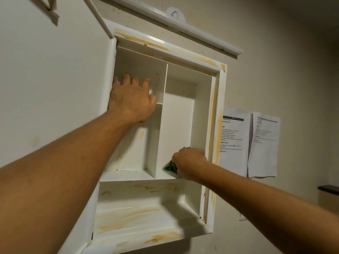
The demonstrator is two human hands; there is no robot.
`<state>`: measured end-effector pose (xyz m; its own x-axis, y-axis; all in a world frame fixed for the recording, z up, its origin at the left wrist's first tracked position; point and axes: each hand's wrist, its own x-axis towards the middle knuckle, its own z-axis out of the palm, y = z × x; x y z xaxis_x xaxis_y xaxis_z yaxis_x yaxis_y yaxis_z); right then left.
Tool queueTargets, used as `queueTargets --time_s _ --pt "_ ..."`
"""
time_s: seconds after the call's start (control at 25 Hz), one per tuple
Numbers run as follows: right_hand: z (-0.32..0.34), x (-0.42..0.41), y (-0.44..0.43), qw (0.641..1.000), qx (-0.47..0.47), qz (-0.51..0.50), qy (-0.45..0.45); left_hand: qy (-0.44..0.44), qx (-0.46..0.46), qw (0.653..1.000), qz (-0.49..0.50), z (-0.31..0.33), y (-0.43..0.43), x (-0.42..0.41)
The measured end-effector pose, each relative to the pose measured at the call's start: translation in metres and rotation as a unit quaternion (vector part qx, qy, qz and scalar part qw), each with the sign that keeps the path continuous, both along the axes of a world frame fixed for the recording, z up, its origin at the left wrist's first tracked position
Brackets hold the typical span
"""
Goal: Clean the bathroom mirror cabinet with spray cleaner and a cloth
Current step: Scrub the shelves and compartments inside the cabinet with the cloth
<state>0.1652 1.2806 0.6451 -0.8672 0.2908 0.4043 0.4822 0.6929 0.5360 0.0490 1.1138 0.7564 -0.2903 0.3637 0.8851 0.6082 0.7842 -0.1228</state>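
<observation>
The white mirror cabinet (218, 107) hangs on the wall with its door (55, 79) swung open to the left. Orange-brown stains streak its frame and lower shelves. My left hand (131, 101) lies flat with spread fingers against the back of the upper left compartment. My right hand (189, 165) grips a green cloth (170, 166) and presses it on the floor of the tall right compartment, near its front edge. No spray bottle is in view.
A white light bar (183, 28) runs above the cabinet. Printed paper sheets (256, 143) are stuck to the wall at the right. A dark ledge (328, 188) juts in at the far right.
</observation>
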Motion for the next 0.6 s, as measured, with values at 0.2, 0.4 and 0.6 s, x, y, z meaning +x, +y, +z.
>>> queueTargets --time_s 0.2,0.4,0.6 --pt "-0.005 -0.014 -0.001 0.919 -0.351 0.105 0.143 0.003 -0.002 1.0 0.01 0.0 0.001 -0.001" --pt "-0.007 -0.003 0.001 0.903 -0.371 0.207 0.068 0.0 -0.001 1.0 0.011 -0.001 0.0 0.002" --pt "-0.002 -0.001 0.016 0.999 -0.01 0.033 -0.002 -0.008 -0.01 1.0 0.012 0.0 -0.001 0.001"
